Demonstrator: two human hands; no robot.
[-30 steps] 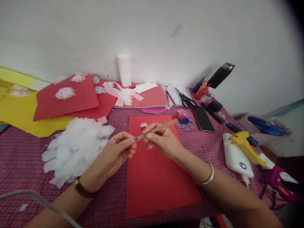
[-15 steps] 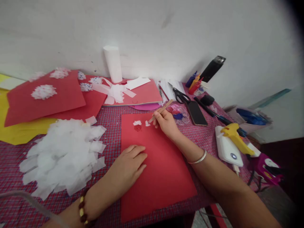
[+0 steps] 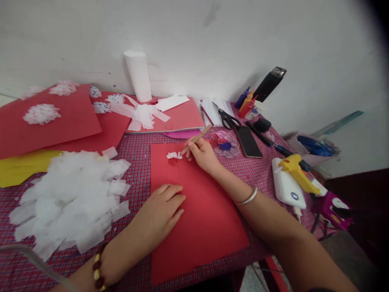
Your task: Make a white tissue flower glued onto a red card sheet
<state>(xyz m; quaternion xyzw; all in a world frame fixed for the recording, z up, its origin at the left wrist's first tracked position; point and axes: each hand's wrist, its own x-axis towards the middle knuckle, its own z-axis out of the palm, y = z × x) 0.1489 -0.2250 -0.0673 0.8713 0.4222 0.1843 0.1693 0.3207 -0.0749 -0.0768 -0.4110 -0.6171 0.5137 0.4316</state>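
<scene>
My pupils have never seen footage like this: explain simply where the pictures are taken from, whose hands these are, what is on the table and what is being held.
There is no robot here. One person works bare-handed, and a camera worn on their head looks forward and down, so every picture comes from there.

The left hand rests on a red paper sheet, holding nothing. The right hand holds a thin wooden stick, its lower end beside small white paper tufts on that sheet.

On the checked tablecloth, a pile of white paper pieces lies to the left; to the right are black-handled scissors, a phone and a yellow glue gun.
</scene>
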